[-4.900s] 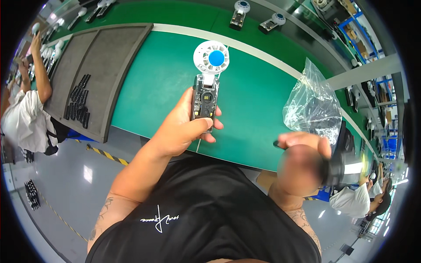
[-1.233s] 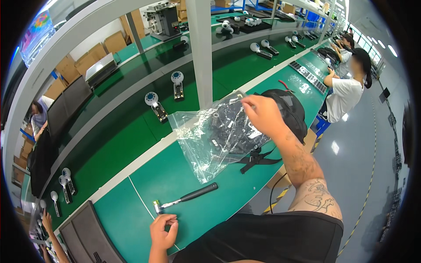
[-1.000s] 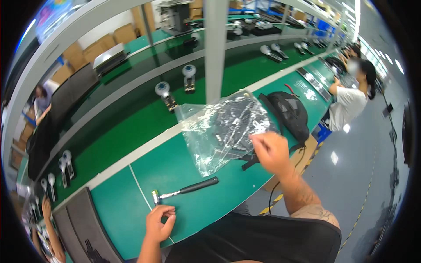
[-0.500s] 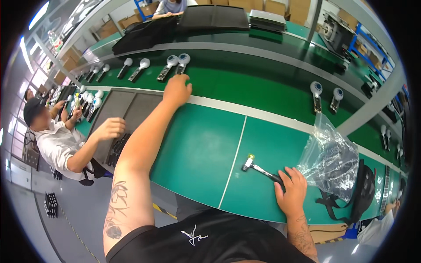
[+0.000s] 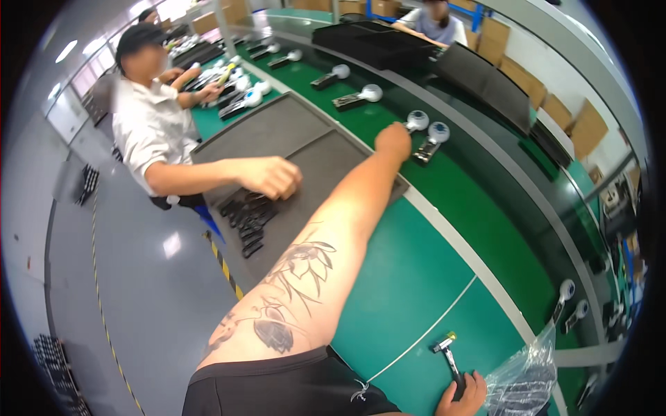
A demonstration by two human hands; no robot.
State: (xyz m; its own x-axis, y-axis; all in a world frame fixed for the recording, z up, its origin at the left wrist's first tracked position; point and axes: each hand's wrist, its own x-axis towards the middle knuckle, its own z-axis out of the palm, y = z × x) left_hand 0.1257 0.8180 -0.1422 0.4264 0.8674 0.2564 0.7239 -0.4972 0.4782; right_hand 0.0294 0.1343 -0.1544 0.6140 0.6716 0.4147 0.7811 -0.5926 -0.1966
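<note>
My left hand reaches across the bench onto the green conveyor belt. Its fingers are closed at the handle of a white round-headed handheld device, whose handle is mostly hidden by the hand. Just to the right lies a similar handheld device with a blue-ringed face and a dark handle showing inner parts. At the lower edge my right hand is curled about the black handle of a small hammer lying on the green bench. Its head has a yellow end.
A grey tray with several black parts stands to the left. A co-worker's hand hovers over it. More round-headed devices lie along the conveyor belt. A clear plastic bag is beside my right hand.
The view has swung left, bringing the tray and co-worker closer to the middle. My left hand has closed at one device's handle. My right hand has drawn in around the hammer's handle.
</note>
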